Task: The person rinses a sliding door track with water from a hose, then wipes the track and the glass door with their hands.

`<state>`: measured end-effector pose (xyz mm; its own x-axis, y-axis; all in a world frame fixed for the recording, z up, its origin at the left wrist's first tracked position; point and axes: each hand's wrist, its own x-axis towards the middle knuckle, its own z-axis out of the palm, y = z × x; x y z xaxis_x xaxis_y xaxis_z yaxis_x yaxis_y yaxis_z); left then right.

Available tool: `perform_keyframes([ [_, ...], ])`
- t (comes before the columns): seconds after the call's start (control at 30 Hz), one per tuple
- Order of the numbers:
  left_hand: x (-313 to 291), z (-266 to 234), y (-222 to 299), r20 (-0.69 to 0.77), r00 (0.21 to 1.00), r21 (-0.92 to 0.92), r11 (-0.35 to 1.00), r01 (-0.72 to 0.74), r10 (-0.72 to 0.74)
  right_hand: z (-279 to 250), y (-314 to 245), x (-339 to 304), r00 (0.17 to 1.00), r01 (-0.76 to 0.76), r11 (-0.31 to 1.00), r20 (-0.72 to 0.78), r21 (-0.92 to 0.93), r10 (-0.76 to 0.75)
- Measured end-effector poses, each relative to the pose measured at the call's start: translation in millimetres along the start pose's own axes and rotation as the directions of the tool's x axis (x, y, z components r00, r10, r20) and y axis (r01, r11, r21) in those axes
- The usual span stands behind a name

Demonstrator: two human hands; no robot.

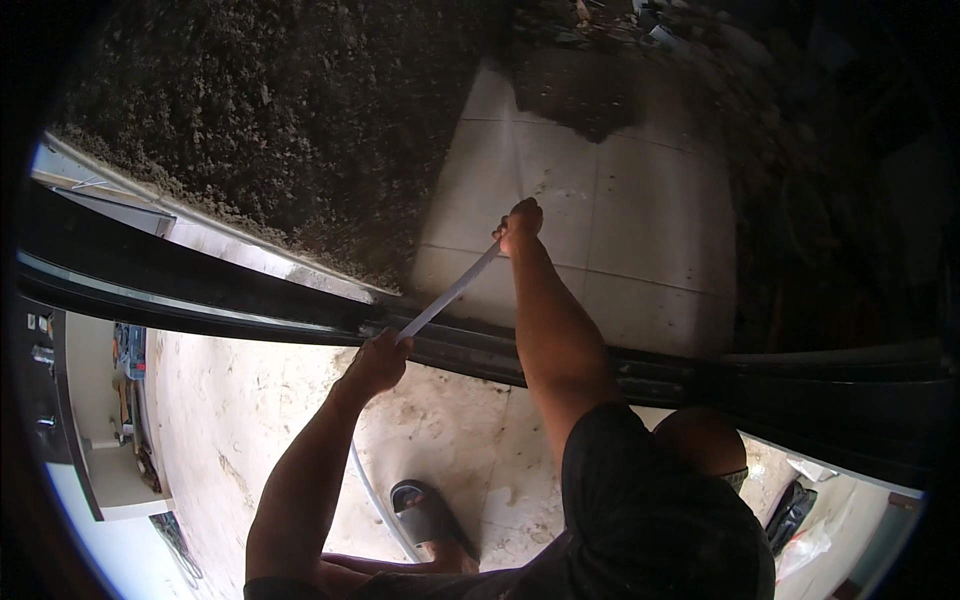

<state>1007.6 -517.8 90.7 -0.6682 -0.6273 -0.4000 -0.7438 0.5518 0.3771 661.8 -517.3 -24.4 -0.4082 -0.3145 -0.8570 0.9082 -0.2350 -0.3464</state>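
Note:
A pale, whitish hose runs taut between my two hands. My left hand is closed round it over the dark door track. Farther out, my right hand is wrapped round the hose near its end, above pale floor tiles. A faint, whitish spray leaves this hand and spreads away over the tiles; the hose tip itself is hidden by my fingers. Behind my left arm the hose drops and curves along the indoor floor, close to my dark sandal.
A raised black track crosses from left to right between the indoor floor and the tiles. Dark, rough soil covers the upper left, with a dark patch at the tiles' far end. Shelves stand left; a black bag lies lower right.

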Motion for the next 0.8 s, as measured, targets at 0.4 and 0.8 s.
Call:
perform_keyframes([
  [0.4, 33, 35, -20, 0.026, 0.959, 0.166, 0.945, -0.282, 0.281, -26, -42, -1, 1.000, -0.006, 0.996, -0.013, 0.088, 0.007],
  [0.8, 22, 25, 19, -0.044, 0.991, -0.034, 0.991, -0.127, 0.125, -17, -57, -17, 0.997, 0.060, 0.998, 0.057, -0.037, -0.058],
])
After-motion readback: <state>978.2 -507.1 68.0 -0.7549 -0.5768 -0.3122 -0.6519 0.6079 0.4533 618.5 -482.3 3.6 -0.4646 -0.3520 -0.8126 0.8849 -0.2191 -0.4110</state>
